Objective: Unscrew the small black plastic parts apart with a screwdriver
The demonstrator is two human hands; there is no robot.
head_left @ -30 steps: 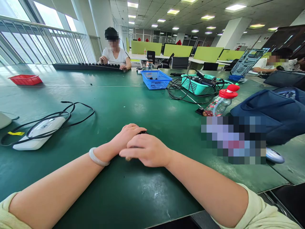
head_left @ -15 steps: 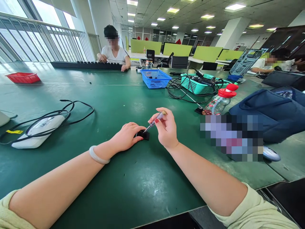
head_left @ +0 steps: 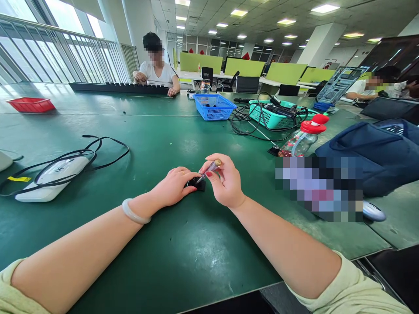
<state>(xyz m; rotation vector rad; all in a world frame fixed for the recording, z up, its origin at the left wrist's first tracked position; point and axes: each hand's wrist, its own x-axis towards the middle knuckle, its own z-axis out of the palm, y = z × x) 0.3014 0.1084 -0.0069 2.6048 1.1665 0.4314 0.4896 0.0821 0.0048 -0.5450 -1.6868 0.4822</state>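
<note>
My left hand (head_left: 175,186) grips a small black part (head_left: 200,185) between thumb and fingers, holding it down on the green table (head_left: 144,253). What the part is I cannot make out, since the fingers cover much of it. In my right hand (head_left: 227,183) is a screwdriver (head_left: 211,168) with a clear purplish handle, gripped by thumb and fingers. It slants down to the left, its tip at the black part; whether the tip sits in a screw is too small to tell.
A white device (head_left: 55,174) with a black cord lies left. Farther back are a red tray (head_left: 31,104), a blue basket (head_left: 215,108) and a teal basket (head_left: 273,118) with cables. At right stand a bottle (head_left: 303,137) and a dark blue bag (head_left: 369,152). A person (head_left: 159,72) sits across.
My right hand has moved slightly left and down with the screwdriver, bringing its fingers closer to the black part. My left hand stays in place on the part.
</note>
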